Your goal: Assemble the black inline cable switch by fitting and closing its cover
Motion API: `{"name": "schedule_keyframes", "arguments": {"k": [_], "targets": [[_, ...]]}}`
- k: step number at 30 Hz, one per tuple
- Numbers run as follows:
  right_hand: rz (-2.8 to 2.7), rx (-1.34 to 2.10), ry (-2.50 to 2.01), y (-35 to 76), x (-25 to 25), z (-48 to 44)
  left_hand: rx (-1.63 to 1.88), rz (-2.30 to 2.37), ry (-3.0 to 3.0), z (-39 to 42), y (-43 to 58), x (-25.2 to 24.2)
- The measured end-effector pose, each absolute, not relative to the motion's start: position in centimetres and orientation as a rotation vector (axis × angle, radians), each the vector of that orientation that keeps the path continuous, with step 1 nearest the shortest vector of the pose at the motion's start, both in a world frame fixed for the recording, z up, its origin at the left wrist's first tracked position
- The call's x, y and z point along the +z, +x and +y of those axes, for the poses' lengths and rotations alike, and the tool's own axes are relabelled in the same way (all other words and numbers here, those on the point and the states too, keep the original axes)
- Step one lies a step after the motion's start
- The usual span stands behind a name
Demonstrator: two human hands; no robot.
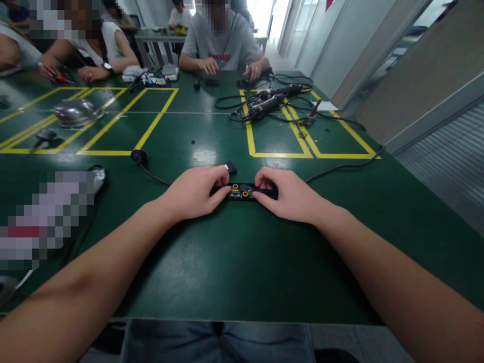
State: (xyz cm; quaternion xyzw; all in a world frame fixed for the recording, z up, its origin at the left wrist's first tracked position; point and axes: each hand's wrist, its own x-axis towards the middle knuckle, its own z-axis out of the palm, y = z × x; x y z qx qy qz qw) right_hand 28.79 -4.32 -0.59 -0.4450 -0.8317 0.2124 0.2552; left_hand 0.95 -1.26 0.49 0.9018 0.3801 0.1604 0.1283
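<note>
A black housing with an exposed circuit board (242, 192) lies on the green table in front of me, with copper-coloured coils and small parts showing on it. My left hand (198, 190) grips its left end, thumb in front and fingers curled behind. At the right end, my right hand (289, 195) holds it in a pinch, the thumb close to the board. Just behind the housing rests a small black ribbed piece (230, 167), partly covered by my left fingers. One black cable (151, 174) runs out on the left to a round black plug (138, 157).
Another cable (340, 166) trails off to the right. Black handheld tools (267, 104) with coiled cords lie beyond, across yellow tape lines (280, 155). A metal bowl (77, 112) sits at the far left, a blurred-out package (49, 217) nearer. Other people (223, 43) work across the table.
</note>
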Motion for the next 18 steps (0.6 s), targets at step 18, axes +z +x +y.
{"name": "schedule_keyframes", "arguments": {"k": [18], "targets": [[-2.156,0.696,-1.205,29.8,-0.5,-3.4,0.582,0.975,2.423,-0.8,0.3,0.9]]}}
